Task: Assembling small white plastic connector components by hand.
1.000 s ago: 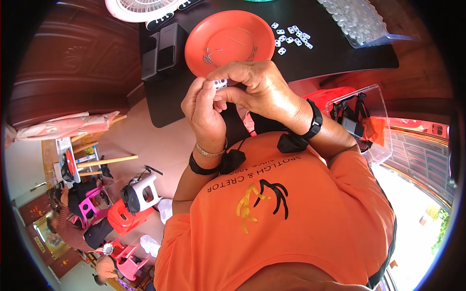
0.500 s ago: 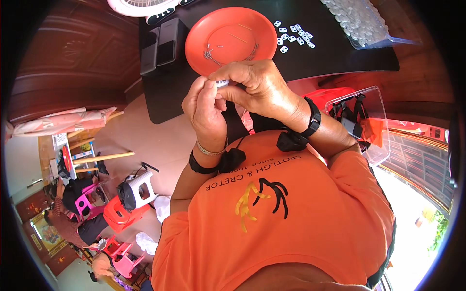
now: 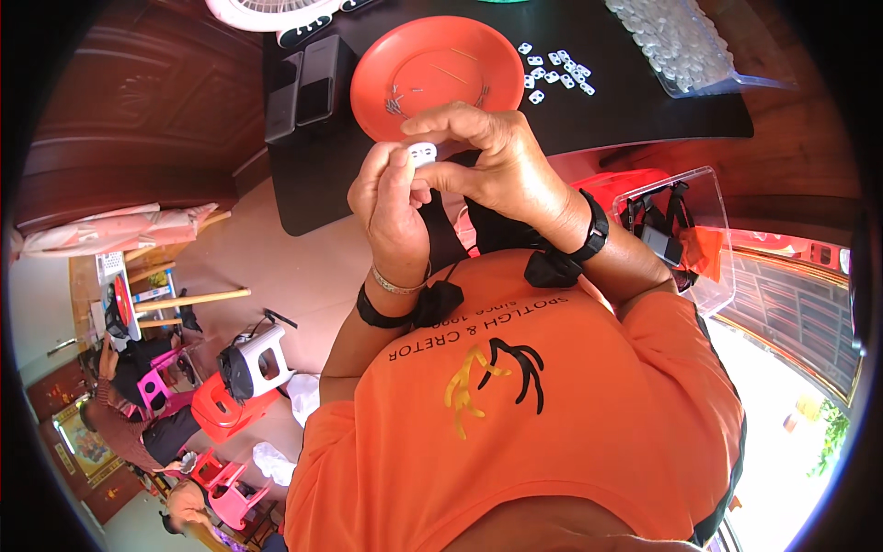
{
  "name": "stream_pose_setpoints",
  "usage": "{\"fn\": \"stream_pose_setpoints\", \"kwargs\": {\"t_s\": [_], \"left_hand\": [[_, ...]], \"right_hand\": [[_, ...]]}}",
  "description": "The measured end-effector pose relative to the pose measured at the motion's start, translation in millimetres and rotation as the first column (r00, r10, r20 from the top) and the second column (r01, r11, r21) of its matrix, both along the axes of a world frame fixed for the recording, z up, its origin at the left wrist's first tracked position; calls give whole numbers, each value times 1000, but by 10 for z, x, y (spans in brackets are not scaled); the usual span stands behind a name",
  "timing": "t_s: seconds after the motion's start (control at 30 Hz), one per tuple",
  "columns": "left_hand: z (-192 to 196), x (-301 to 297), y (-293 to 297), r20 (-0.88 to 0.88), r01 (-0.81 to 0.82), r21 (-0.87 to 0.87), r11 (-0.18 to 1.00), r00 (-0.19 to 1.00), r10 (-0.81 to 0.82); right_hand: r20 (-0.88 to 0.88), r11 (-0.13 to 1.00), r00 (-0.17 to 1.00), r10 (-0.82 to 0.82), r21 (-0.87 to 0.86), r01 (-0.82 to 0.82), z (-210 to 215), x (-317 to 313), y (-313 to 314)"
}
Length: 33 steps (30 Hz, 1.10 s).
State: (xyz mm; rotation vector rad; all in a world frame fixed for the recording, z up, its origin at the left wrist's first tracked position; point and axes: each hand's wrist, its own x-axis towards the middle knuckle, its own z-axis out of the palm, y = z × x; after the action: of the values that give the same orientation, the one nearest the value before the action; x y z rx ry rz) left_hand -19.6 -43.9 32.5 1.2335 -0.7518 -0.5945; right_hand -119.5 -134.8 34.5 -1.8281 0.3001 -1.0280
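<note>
A small white plastic piece (image 3: 422, 155) with dark holes sits between my two hands, above the near edge of the red plate. My left hand (image 3: 390, 198) pinches it at the left with thumb and fingertips. My right hand (image 3: 506, 166) has its thumb against the piece's lower right side. Its index finger arches above, off the top edge, and the other fingers are partly hidden. In the red plate (image 3: 382, 51) lie small grey metal pins (image 3: 394, 101) and thin light sticks (image 3: 452, 73). Several similar white pieces (image 3: 553, 77) lie scattered right of the plate.
A black table (image 3: 625, 115) carries a dark grey box (image 3: 317, 83) at left and a clear tray of translucent pieces (image 3: 676, 46) at far right. A clear bin (image 3: 717, 193) stands beside me. Stools (image 3: 235, 405) and other people (image 3: 138, 432) are at lower left.
The white piece has turned up and shows more of its face. My right index finger has lifted away from its top, and both hands have shifted slightly.
</note>
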Motion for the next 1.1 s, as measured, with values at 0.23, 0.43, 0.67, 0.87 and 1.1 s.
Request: {"fn": "stream_pose_setpoints", "kwargs": {"t_s": [0.23, 0.43, 0.67, 0.87, 1.1], "left_hand": [[-32, 32, 13, 52, 56, -12, 998, 997, -55], [-42, 16, 16, -30, 104, -16, 994, 994, -105], [-74, 167, 16, 26, 112, -34, 993, 993, -111], [-118, 229, -20, -92, 128, -67, 990, 987, -133], [-134, 282, -26, -121, 149, -5, 989, 981, -149]], "right_hand": [[-36, 985, 992, 123, 123, -118, 130, -78, 25], [-107, 994, 991, 79, -67, -87, 180, -161, -57], [-42, 715, 783, -620, -442, 542, 823, -771, -752], [149, 196, 399, -905, -687, 700, 1375, -1028, -1176], [-294, 623, 708, -642, -738, 259, 1168, -377, -2033]]}}
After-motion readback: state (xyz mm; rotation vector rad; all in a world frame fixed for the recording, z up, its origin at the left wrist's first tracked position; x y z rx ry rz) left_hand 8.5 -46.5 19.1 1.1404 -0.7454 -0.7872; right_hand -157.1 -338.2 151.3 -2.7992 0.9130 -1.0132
